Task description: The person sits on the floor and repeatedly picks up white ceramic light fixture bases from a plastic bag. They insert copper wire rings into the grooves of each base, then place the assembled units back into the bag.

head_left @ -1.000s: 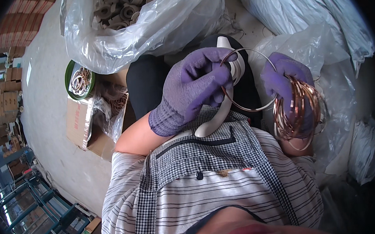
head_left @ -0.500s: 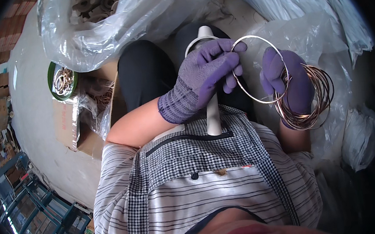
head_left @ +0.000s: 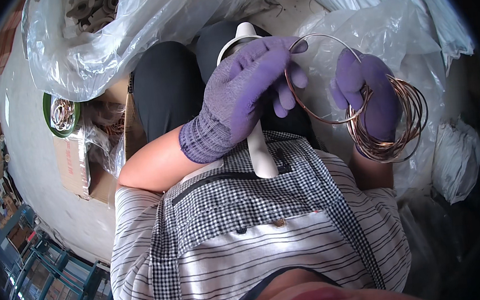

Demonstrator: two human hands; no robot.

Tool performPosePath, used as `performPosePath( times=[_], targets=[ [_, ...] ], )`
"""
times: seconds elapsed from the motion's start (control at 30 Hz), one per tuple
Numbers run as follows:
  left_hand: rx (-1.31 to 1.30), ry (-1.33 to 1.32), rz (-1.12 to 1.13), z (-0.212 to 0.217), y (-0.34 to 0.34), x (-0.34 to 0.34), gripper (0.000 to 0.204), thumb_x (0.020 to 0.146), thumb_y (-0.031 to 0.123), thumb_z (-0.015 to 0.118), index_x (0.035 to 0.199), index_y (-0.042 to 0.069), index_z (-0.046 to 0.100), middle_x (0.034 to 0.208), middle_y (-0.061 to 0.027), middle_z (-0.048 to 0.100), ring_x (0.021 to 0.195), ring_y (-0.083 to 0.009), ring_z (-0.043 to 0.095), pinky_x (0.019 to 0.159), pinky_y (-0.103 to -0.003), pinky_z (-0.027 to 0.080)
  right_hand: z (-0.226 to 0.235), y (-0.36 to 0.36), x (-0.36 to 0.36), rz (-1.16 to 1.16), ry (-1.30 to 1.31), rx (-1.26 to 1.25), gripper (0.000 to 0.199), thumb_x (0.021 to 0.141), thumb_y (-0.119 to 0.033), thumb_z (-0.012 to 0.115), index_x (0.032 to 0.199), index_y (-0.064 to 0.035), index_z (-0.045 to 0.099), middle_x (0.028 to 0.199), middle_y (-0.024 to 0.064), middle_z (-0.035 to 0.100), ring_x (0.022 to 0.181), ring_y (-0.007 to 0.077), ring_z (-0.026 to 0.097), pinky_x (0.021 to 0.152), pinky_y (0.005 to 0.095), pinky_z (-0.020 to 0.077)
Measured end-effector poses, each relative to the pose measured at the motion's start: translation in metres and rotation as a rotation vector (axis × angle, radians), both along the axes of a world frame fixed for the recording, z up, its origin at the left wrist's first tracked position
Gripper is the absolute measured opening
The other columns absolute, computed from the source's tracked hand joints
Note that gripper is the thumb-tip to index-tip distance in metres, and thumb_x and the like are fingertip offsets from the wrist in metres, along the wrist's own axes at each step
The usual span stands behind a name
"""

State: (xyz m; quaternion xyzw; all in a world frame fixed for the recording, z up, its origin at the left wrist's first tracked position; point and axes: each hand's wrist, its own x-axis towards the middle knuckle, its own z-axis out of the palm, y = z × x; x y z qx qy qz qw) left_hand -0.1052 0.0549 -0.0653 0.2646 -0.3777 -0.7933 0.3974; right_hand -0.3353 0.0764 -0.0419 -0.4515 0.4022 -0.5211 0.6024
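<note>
My left hand (head_left: 241, 88), in a purple knit glove, has its fingers closed on the left side of a thin metal ring (head_left: 328, 122). The ring looks silvery at the top and copper-coloured lower down. Its other side reaches my right hand (head_left: 368, 95), also gloved in purple. Around that hand's palm hangs a bundle of copper-coloured wire rings (head_left: 411, 108), and its fingers curl over them. On my lap, partly behind my left hand, lies a white piece (head_left: 261, 151) with a long curved handle and a round rim; much of it is hidden.
A clear plastic bag (head_left: 148, 55) with grey round parts stands ahead on the left. By my left leg is an open cardboard box (head_left: 72, 163) with copper-coloured wire inside. A green-rimmed round container (head_left: 53, 131) holds more rings. Plastic sheeting (head_left: 412, 40) lies to the right.
The ring between my hands has turned, so a copper-coloured stretch now shows at its left and bottom. My left hand has shifted slightly left and up. The whole view has moved a little.
</note>
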Motion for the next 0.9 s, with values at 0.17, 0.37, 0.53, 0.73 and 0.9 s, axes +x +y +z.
performPosePath(
  times=[0.17, 0.37, 0.53, 0.73, 0.9],
  targets=[
    [-0.201, -0.068, 0.039, -0.006, 0.002, -0.003, 0.044, 0.114, 0.023, 0.039, 0.146, -0.005, 0.048, 0.113, -0.0100, 0.069, 0.075, -0.0100, 0.064, 0.070, -0.023, 0.055, 0.003, 0.005, -0.002, -0.071, 0.060, 0.016, 0.036, 0.101, -0.024, 0.051, 0.073, -0.0019, 0.056, 0.064, 0.0028, 0.041, 0.053, 0.0125, 0.039, 0.050, 0.0284, 0.0354],
    [-0.227, -0.244, 0.153, 0.024, 0.003, 0.007, 0.060, 0.098, 0.028, 0.067, 0.146, -0.004, 0.050, 0.124, -0.0145, 0.067, 0.094, -0.0172, 0.067, 0.083, -0.029, 0.057, 0.000, 0.011, 0.000, -0.124, 0.025, -0.014, 0.035, 0.102, -0.022, 0.050, 0.074, -0.0022, 0.057, 0.064, 0.0020, 0.043, 0.051, 0.0103, 0.037, 0.049, 0.0276, 0.0338],
    [-0.912, -0.817, 0.227, 0.017, -0.006, 0.049, 0.090, 0.073, 0.036, 0.089, 0.145, -0.002, 0.053, 0.139, -0.0206, 0.057, 0.129, -0.0351, 0.057, 0.111, -0.045, 0.047, 0.003, 0.014, -0.012, -0.076, -0.019, 0.052, 0.037, 0.104, -0.030, 0.053, 0.074, -0.0075, 0.053, 0.073, 0.0022, 0.045, 0.058, 0.0120, 0.039, 0.054, 0.0286, 0.0343],
    [-1.116, -1.081, 0.128, -0.026, 0.004, 0.045, 0.110, 0.065, 0.032, 0.094, 0.155, -0.001, 0.040, 0.148, -0.0223, 0.052, 0.135, -0.0398, 0.053, 0.113, -0.048, 0.044, 0.001, 0.006, -0.002, -0.033, -0.085, -0.055, 0.041, 0.107, -0.029, 0.049, 0.078, -0.0026, 0.057, 0.067, 0.0030, 0.045, 0.048, 0.0086, 0.034, 0.047, 0.0275, 0.0321],
    [-1.104, -1.117, 0.210, -0.033, 0.005, 0.039, 0.102, 0.066, 0.032, 0.093, 0.149, -0.002, 0.045, 0.141, -0.0218, 0.057, 0.128, -0.0413, 0.057, 0.111, -0.049, 0.046, -0.003, 0.007, -0.003, -0.016, -0.128, -0.055, 0.043, 0.109, -0.031, 0.047, 0.077, -0.0037, 0.055, 0.068, 0.0035, 0.045, 0.048, 0.0082, 0.034, 0.048, 0.0275, 0.0326]
  ],
)
